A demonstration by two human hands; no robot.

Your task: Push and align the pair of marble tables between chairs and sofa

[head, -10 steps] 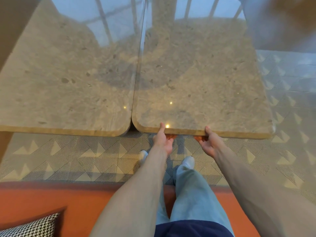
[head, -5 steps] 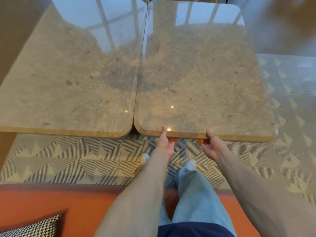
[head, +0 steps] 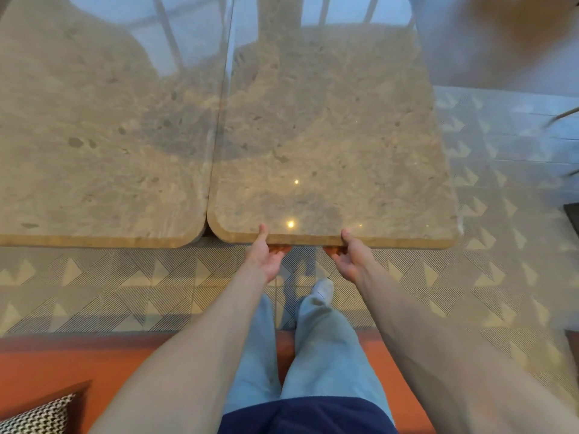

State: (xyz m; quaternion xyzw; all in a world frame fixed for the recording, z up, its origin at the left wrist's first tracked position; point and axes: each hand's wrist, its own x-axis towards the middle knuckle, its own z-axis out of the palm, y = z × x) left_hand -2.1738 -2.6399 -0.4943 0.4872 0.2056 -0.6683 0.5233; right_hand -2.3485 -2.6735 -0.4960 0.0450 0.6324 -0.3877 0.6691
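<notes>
Between the orange sofa (head: 94,364) under me and the far side of the room, where only blur and reflections stand in for the chairs, the pair of marble tables fills most of what I see. Their polished tops sit side by side over the patterned floor (head: 125,292). Left table (head: 103,136) and right table (head: 329,136) run nearly touching along the seam, and their near edges look close to level — the right one seems a shade nearer to me, though the wide lens may be fooling me.

Both my hands are on the right table's near edge. My left hand (head: 266,258) has its thumb laid on top of the slab and its fingers curled underneath, clamping the rim; my right hand (head: 349,258) grips the same way a little further right. So each is closed on the stone, neither spread flat.

To do this step well, I judge I should push evenly through both arms so the heavy top slides straight and doesn't pivot into its neighbour. I would watch the rounded corners at the seam — once the two front edges make one line, stop, and keep fingers clear of the gap.
</notes>
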